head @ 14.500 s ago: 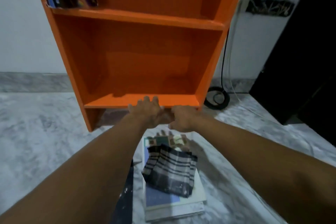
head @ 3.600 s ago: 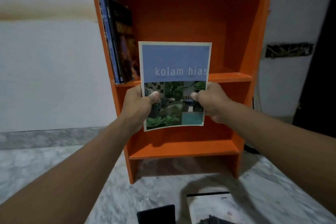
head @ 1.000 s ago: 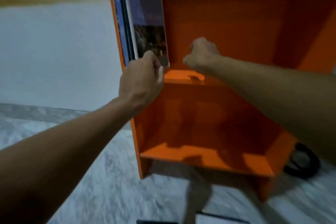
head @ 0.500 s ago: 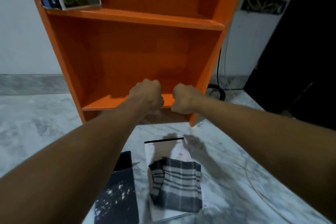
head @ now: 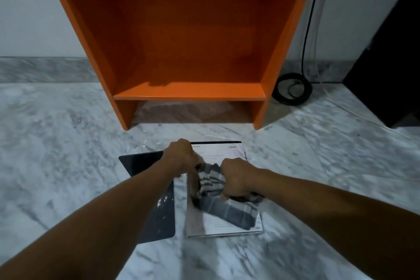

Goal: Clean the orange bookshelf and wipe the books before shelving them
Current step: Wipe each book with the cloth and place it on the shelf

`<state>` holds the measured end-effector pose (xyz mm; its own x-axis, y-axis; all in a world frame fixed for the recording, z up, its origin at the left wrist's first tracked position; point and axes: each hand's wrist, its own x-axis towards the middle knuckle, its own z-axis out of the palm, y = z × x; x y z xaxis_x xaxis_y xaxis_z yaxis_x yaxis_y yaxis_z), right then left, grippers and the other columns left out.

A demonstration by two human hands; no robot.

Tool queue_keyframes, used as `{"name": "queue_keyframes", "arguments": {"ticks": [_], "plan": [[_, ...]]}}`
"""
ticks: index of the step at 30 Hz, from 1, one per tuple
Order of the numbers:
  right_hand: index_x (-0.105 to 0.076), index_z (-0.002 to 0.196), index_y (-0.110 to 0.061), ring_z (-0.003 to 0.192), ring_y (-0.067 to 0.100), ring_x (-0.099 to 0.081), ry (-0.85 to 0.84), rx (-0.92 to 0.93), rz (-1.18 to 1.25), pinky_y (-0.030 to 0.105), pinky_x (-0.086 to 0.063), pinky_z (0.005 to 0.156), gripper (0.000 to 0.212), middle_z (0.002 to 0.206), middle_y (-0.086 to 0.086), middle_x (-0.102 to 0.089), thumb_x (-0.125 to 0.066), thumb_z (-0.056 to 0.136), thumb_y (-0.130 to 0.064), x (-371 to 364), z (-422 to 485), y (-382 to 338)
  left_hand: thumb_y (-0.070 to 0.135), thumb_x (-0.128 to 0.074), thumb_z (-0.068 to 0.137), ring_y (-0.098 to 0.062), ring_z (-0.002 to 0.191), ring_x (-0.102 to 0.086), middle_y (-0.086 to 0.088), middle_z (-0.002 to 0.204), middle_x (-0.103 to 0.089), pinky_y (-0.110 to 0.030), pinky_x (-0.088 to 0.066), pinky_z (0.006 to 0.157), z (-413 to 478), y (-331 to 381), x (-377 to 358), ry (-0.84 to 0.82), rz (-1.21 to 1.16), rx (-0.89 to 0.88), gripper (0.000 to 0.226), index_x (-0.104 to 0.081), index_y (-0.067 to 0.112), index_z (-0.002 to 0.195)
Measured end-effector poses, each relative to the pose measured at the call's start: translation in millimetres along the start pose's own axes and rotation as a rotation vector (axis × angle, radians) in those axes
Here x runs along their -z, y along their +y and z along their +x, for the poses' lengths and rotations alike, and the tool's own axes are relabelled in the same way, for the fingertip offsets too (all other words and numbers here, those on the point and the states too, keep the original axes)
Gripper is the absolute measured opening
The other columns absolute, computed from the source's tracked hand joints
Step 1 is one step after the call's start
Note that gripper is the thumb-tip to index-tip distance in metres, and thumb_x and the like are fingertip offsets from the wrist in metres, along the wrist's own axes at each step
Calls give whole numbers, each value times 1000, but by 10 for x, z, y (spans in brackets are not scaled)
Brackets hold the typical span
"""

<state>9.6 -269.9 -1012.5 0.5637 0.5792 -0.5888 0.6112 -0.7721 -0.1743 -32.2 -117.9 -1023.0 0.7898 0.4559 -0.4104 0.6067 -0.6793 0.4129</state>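
Both the left hand (head: 180, 158) and right hand (head: 237, 178) are closed, gripping the striped cloth (head: 223, 198) lying on the white book (head: 223, 223) before the orange bookshelf (head: 188, 91).

The open wooden bookshelf (head: 186, 29) is bright orange all over, darker in its shaded back panel. The polished stone floor (head: 56, 143) is pale grey-white marble with darker grey veining, and the coiled cable (head: 292, 88) beside the shelf is black. The folded cloth (head: 223, 198) is checked in dark grey and white stripes, lying on a white-covered thin book (head: 218, 154) edged black at its far end, beside a flat dark navy book (head: 159, 211) flecked with white specks.
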Motion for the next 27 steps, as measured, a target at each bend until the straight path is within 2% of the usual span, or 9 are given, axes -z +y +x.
{"name": "queue_keyframes", "arguments": {"ticks": [3, 6, 10, 11, 13, 16, 20, 24, 27], "plan": [[-57, 101, -6, 125, 33, -43, 52, -95, 142, 37, -33, 110, 39, 122, 16, -57, -74, 83, -37, -46, 10, 171, 18, -64, 90, -36, 66, -69, -23, 73, -66, -42, -60, 65, -40, -16, -173, -98, -174, 116, 26, -63, -2, 72], [-58, 115, -5, 114, 24, -53, 59, -151, 364, 24, -41, 95, 47, 118, 9, -57, -77, 81, -32, -189, 58, 289, 21, -60, 93, -38, 72, -70, -20, 69, -63, -37, -56, 54, 13, -42, -359, -61, -216, 171, 32, -59, 2, 67], [-50, 131, -7, 121, 26, -51, 108, -167, 421, 29, -45, 98, 65, 144, 11, -42, -79, 79, -34, -277, 110, 344, 31, -55, 96, -25, 61, -65, -11, 83, -62, -25, -52, 46, 120, -25, -408, -79, -87, 164, 28, -63, 8, 83], [-47, 134, -7, 121, 27, -52, 106, -174, 432, 30, -46, 98, 69, 145, 11, -40, -80, 79, -33, -290, 133, 361, 35, -53, 97, -24, 67, -66, -11, 88, -61, -25, -53, 52, 130, -11, -412, -76, -64, 148, 29, -64, 9, 90], [-50, 132, -8, 116, 27, -55, 108, -169, 486, 29, -48, 94, 69, 141, 10, -46, -82, 76, -31, -301, 173, 411, 45, -50, 97, -28, 88, -66, -11, 101, -62, -30, -56, 70, 121, 4, -426, -51, -61, 145, 40, -63, 7, 98], [-54, 129, -9, 111, 24, -58, 85, -147, 583, 27, -50, 92, 66, 134, 9, -54, -84, 74, -30, -282, 140, 522, 60, -47, 94, -22, 73, -61, -7, 92, -61, -28, -51, 56, 56, 17, -401, 9, -178, 180, 56, -61, 6, 92], [-35, 148, -8, 96, 15, -61, 100, -137, 785, 19, -50, 72, 92, 106, -4, -65, -85, 73, -25, -295, 13, 662, 67, -54, 87, -26, 74, -64, -11, 85, -65, -32, -54, 62, 49, 21, -387, 51, -428, 173, 65, -62, 3, 94], [-65, 116, -9, 96, 20, -65, 140, -147, 822, 34, -54, 91, 50, 103, 4, -71, -86, 73, -22, -341, -51, 683, 53, -70, 79, -38, 96, -62, -19, 107, -65, -39, -49, 71, -52, 79, -428, 47, -850, 246, 66, -58, -1, 117], [-69, 105, -11, 94, 20, -66, 147, -141, 840, 36, -55, 90, 39, 101, 5, -72, -87, 72, -21, -356, -78, 652, 38, -72, 83, -36, 95, -60, -15, 104, -65, -47, -52, 85, -122, 108, -442, 83, -960, 300, 49, -58, 0, 111]]}}
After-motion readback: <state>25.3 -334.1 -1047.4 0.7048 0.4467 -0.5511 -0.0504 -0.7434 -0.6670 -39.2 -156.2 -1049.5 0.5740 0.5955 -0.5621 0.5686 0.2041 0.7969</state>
